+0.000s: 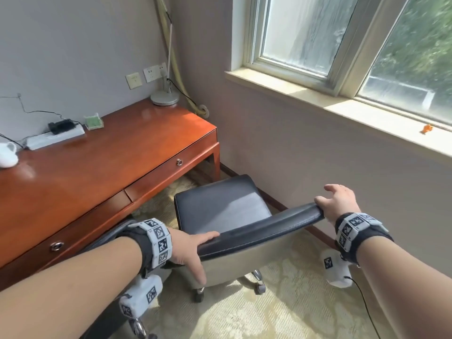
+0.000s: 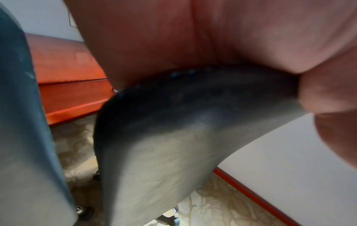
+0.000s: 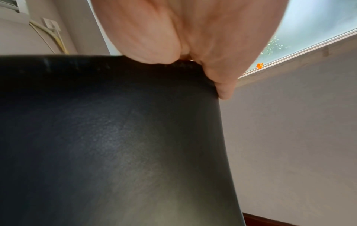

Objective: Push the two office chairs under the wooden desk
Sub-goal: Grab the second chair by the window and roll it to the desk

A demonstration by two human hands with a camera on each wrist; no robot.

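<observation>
The left forearm fills the near corner of the head view, and the left hand grips the left end of the chair's backrest, its fingers laid over the padded top edge and its thumb pressed down the grey rear face. The right hand sits at the backrest's right end, palm on the corner; its fingers are spread and only loosely bent past the edge, so it presses more than it clamps. The right wrist view shows the palm resting on the black top edge.

The black office chair stands on the patterned carpet near the right end of the wooden desk, its seat just outside the desk's front edge and angled toward the knee space beside the desk leg. A second chair shows only as a grey sliver at the left wrist, close to the desk front; how far under it sits cannot be told.

The step in hand looks like steering this chair in. The next move likely calls for an even forward push from both hands, turning the seat to square it with the opening so it misses the leg.

On the surface lie a power strip, a lamp base and a small green holder, whose contents are unclear. The desk drawers are closed.
</observation>
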